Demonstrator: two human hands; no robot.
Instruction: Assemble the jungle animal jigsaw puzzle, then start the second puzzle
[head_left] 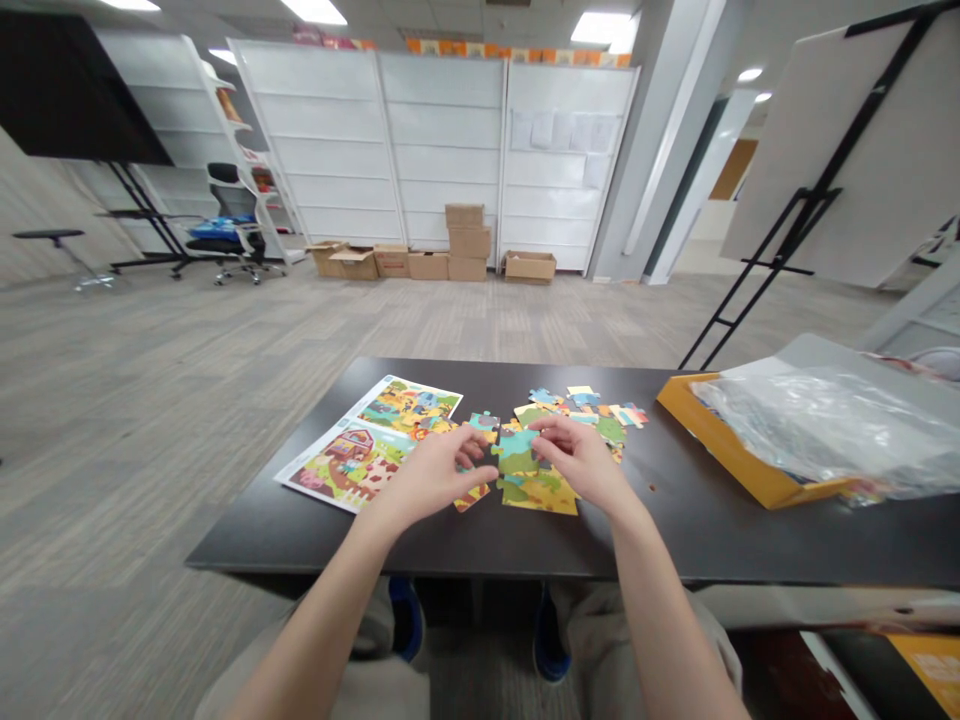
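Here, the right hand [574,455] is pinching a teal-and-green cardboard jigsaw piece [517,452], right of the parted, seemingly empty left hand [442,465]; hard pushing could be skewing the yellow-and-green cardboard section [536,494] nearer.

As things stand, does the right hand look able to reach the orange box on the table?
Probably yes: between the right hand and the orange box lies mostly bare tabletop, and nothing tall seems to block the way. However, clear plastic covers much of the inside of the box.
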